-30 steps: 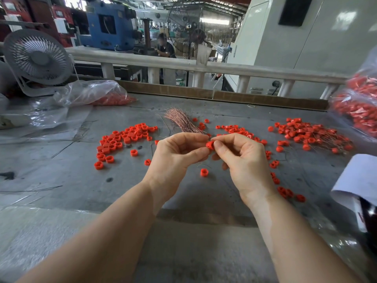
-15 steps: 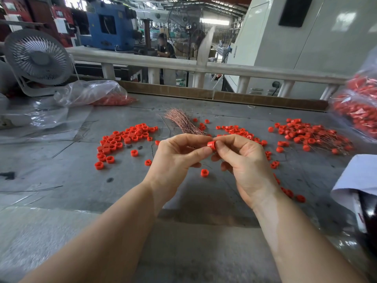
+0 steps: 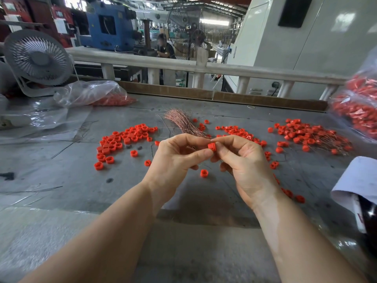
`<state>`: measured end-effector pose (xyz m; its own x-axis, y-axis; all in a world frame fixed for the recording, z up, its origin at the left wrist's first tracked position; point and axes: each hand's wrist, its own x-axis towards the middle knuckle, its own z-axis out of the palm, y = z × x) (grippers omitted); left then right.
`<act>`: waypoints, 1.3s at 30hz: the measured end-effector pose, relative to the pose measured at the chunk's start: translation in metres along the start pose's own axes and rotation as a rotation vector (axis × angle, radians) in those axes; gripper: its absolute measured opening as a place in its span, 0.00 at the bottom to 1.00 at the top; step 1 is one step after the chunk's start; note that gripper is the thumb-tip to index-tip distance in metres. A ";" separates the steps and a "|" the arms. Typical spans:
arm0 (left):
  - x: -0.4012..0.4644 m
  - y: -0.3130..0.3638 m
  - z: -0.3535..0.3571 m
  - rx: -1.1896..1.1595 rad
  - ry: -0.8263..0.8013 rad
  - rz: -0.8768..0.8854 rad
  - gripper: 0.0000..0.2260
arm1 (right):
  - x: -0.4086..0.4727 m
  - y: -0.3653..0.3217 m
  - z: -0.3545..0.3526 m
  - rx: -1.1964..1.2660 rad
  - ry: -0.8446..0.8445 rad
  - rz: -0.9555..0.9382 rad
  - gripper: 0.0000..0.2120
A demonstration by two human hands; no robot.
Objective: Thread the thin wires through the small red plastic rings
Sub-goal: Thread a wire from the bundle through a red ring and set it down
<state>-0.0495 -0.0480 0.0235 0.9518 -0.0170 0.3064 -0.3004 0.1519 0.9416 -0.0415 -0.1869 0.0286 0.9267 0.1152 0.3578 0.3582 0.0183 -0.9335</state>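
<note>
Above the grey worktable: small red plastic ring pinched between left hand and right hand. Behind: bundle of thin copper wires.

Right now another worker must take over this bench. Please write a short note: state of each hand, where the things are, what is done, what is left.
Left hand and right hand both pinch one red ring above the table.
Copper wire bundle lies just behind the hands.
Bare rings lie in a pile at left.
Wired rings lie in a pile at right: these look finished.
Whether a wire is in the held ring cannot be seen. Left: the bare pile.
</note>
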 end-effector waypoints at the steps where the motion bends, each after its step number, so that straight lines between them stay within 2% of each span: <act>1: 0.000 0.000 0.000 -0.001 -0.003 -0.002 0.06 | 0.000 0.000 0.000 0.001 -0.001 0.001 0.11; 10: 0.000 -0.001 0.000 -0.002 -0.013 -0.002 0.06 | 0.000 -0.002 0.000 0.067 0.009 0.057 0.10; 14: -0.001 0.000 0.000 0.005 -0.012 -0.017 0.07 | -0.001 -0.003 0.001 0.097 -0.012 0.073 0.03; 17: -0.001 0.001 0.000 0.016 -0.018 -0.029 0.09 | -0.002 -0.003 -0.001 0.119 -0.034 0.115 0.07; 22: -0.001 -0.001 0.001 0.024 -0.023 -0.021 0.09 | -0.001 -0.003 0.000 0.179 -0.123 0.220 0.07; 30: -0.002 -0.003 0.001 0.118 -0.034 0.011 0.03 | 0.000 -0.003 -0.002 0.216 -0.150 0.275 0.09; 33: -0.002 -0.002 0.003 0.181 -0.052 0.032 0.10 | 0.001 -0.002 -0.002 0.194 -0.136 0.277 0.10; 36: -0.002 -0.002 0.003 0.161 -0.049 0.018 0.08 | 0.001 0.000 -0.002 0.177 -0.094 0.275 0.10; 39: 0.001 -0.003 0.000 0.092 0.026 -0.047 0.13 | 0.002 0.001 -0.002 0.163 -0.048 0.267 0.11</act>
<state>-0.0482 -0.0486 0.0213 0.9660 0.0035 0.2586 -0.2583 0.0601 0.9642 -0.0387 -0.1888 0.0281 0.9776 0.1842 0.1016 0.0763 0.1393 -0.9873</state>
